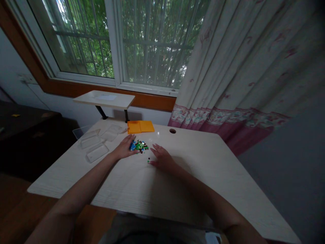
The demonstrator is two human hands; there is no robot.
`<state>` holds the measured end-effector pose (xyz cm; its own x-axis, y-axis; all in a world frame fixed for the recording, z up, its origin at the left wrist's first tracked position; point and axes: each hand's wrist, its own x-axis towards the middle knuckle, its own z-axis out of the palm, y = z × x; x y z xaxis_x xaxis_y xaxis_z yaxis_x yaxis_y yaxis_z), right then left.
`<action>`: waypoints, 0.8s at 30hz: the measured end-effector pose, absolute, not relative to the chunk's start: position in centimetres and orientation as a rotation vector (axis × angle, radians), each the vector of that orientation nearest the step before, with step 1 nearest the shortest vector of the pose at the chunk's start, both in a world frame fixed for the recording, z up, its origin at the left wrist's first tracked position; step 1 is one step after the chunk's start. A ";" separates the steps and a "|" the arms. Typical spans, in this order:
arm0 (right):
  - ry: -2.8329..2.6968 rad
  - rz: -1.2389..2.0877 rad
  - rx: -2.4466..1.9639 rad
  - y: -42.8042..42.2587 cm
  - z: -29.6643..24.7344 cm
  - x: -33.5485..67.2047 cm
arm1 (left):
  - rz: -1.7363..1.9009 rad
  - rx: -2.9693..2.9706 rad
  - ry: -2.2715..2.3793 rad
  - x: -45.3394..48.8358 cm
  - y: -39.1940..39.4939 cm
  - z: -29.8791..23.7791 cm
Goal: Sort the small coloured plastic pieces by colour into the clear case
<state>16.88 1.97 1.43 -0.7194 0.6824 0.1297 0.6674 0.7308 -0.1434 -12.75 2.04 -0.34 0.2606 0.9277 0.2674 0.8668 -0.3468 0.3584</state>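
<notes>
A small heap of tiny coloured pieces [140, 146], green, blue, red and dark, lies on the pale wooden table [203, 169]. My left hand [125, 148] rests flat at the heap's left edge, fingers stretched toward it and touching the blue pieces. My right hand [161, 158] lies palm down just right of and below the heap, fingers spread. A couple of stray pieces [148, 160] sit by its thumb. Neither hand holds anything.
Two orange flat lids or trays [140, 126] lie beyond the heap. Several clear plastic containers [97, 144] sit at the table's left. A small raised shelf [105, 99] stands at the back under the window. A round cable hole [172, 130] is near the curtain.
</notes>
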 end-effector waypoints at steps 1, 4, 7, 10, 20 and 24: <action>-2.754 0.139 -1.091 2.1 1.4 16.8 | 0.665 2.381 1.703 -12.7 2.1 -0.4; -2.739 0.182 -1.093 2.5 1.2 16.6 | 0.665 2.391 1.689 -12.8 2.2 -0.5; -2.724 0.234 -1.100 2.8 0.9 16.3 | 0.629 2.404 1.683 -12.8 2.2 -0.5; -2.696 0.248 -1.107 3.4 0.2 15.6 | 0.605 2.422 1.660 -12.5 2.5 -0.2; -2.599 0.481 -0.970 4.6 0.2 16.5 | 0.543 2.576 1.382 -9.7 3.0 0.2; -2.480 0.614 -1.109 4.4 1.4 20.0 | 0.571 2.573 1.360 -9.0 3.2 0.2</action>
